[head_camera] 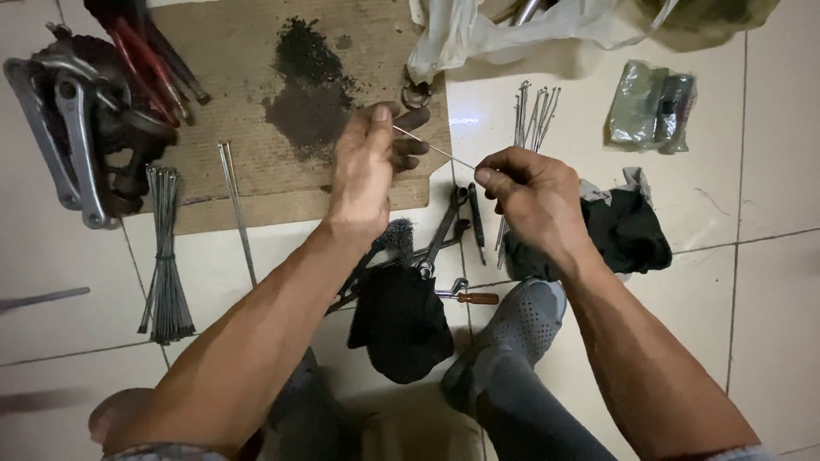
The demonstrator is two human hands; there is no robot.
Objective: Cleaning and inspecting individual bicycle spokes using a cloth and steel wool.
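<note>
Spoke bundle [165,256] lying left of the wrenches [440,235]; loose spokes [530,115] lying right of the cardboard sheet [231,128]; dark cloth [400,323] lying before the wrenches.

This looks like a small repair workshop on a tiled floor [769,299]. On the left lie a bundle of thin metal spokes [164,256] and a greasy mechanical part [81,119]; wrenches [440,235], a screwdriver [465,296] and dirty rags [628,230] lie near the middle and right.

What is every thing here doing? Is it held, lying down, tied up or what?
thin metal spoke: held at both ends, off the floor
left hand: pinching one spoke end
right hand: pinching the other end
spoke bundle: tied, lying on the tiles
loose spokes: lying on the tiles
wrenches: lying crossed
black cloth: crumpled
cardboard: flat, stained dark
</note>
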